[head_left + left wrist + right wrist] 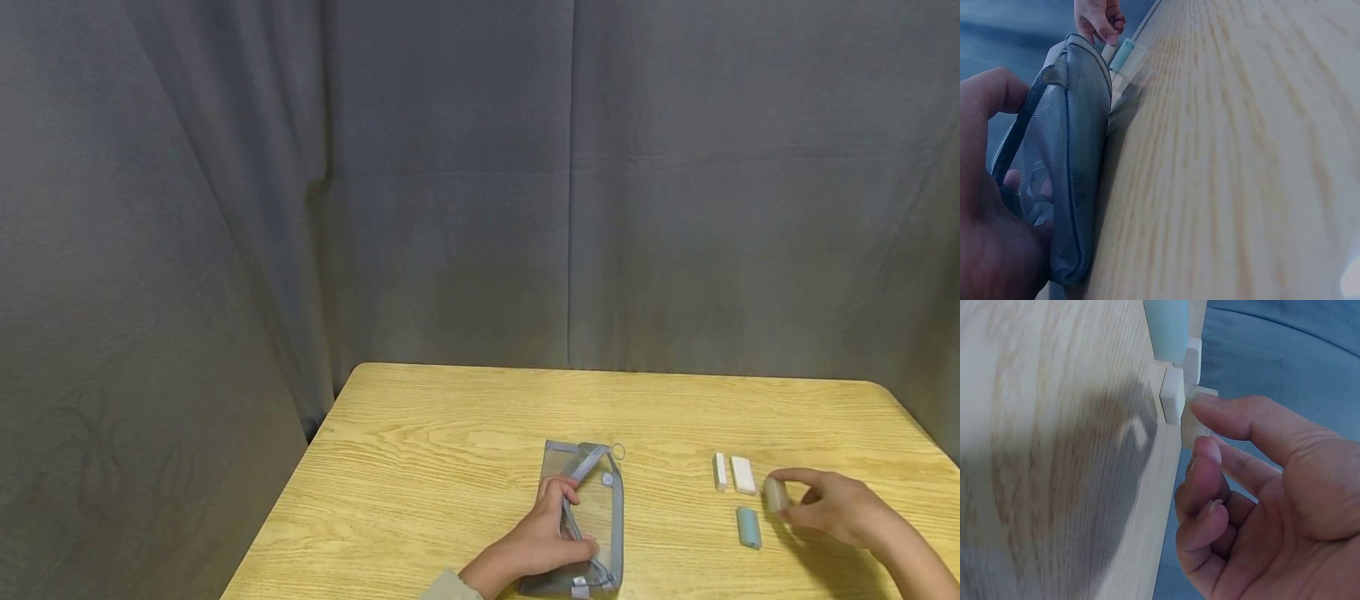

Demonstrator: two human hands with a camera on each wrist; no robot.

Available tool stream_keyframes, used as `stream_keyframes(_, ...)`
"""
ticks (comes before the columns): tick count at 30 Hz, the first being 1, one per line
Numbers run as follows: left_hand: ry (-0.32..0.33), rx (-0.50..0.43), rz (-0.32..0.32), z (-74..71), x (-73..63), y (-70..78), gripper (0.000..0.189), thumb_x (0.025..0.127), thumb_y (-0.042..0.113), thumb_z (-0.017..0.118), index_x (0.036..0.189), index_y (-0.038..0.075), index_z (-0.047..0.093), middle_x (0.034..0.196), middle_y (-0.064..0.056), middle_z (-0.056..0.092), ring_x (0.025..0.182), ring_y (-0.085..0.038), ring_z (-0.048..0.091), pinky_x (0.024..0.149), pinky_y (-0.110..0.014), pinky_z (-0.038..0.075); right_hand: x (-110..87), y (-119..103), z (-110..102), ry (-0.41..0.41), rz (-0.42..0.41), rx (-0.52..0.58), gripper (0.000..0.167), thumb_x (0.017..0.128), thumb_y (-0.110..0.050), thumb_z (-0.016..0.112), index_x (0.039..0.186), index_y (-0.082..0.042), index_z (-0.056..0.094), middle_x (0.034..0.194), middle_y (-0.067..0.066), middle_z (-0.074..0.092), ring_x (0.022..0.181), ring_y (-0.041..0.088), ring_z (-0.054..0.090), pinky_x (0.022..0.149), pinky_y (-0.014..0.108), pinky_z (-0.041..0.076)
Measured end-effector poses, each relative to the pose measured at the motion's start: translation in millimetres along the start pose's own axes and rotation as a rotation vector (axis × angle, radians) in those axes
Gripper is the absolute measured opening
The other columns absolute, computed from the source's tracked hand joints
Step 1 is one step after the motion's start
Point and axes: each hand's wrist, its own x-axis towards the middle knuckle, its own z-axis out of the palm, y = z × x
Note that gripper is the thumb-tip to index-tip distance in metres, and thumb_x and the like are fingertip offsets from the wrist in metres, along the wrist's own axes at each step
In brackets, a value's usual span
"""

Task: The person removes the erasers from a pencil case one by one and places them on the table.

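A grey-blue mesh zip pouch lies on the table, its zipped mouth parted. My left hand grips the pouch's edge, with fingers and thumb at the opening; the left wrist view shows the mesh pouch bulging beside the palm. To the right, my right hand pinches an off-white eraser between thumb and fingers. In the right wrist view the pinched eraser is partly covered by the thumb. Left of that hand are a blue-green eraser, a white eraser and a narrow white eraser.
The wood-grain table has rounded far corners. Grey curtains hang behind it and along the left side. A small ring sticks out from the pouch's far corner.
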Motion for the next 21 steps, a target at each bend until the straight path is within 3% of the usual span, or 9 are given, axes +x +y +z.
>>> stream_keyframes(7,-0.013,-0.026,0.000,-1.0,-0.2,0.9,0.049,0.082,0.028,0.069,0.114,0.020,0.035,0.143,0.006,0.026,0.114,-0.014,0.042,0.092,-0.022,0.040,5.4,4,-3,0.015,0.018,0.030,0.062,0.089,-0.021,0.073,0.138,0.010,0.050,0.088,0.005,0.063,0.073,0.020,0.054,0.058,0.030,0.045)
stream_keyframes(14,-0.018,-0.019,-0.006,-1.6,-1.5,2.3,0.049,0.081,0.029,0.069,0.114,0.020,0.034,0.144,0.006,0.026,0.121,-0.016,0.037,0.096,-0.025,0.038,8.3,6,-5,0.018,0.019,0.046,0.061,0.089,-0.019,0.072,0.137,0.011,0.049,0.087,0.005,0.064,0.072,0.020,0.056,0.058,0.029,0.046)
stream_keyframes(21,-0.028,-0.037,-0.006,-2.2,-1.4,3.2,0.049,0.082,0.028,0.069,0.115,0.018,0.034,0.145,0.005,0.025,0.110,-0.013,0.040,0.087,-0.023,0.040,11.5,6,-7,0.026,0.012,0.029,0.061,0.090,-0.019,0.071,0.137,0.012,0.048,0.089,0.007,0.063,0.073,0.020,0.054,0.058,0.028,0.045)
